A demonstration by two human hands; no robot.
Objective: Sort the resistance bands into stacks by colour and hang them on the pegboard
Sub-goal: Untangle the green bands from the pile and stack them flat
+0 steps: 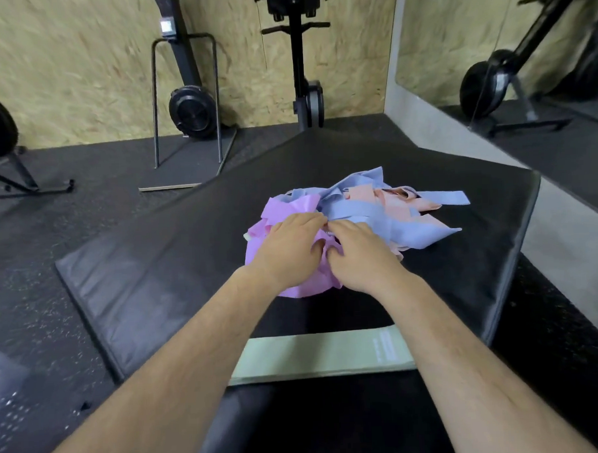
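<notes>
Single view, head-worn, wide-angle. Faces forward and steeply down onto a black mat (149,277), close in. The band pile (358,210) sits mid-frame, near the lens. The top edge reaches the chipboard wall (78,64). Frame edges bow outward.

No text, brand, number or sign can be read at this resolution. Several short lines of white print (386,346) are noted at the right end of the pale green band (313,357) lying flat on the black mat; the characters are too small and blurred to be made out. A small lit screen (166,26) is noted on the black upright machine (184,70) at the far wall; its content is illegible.
</notes>
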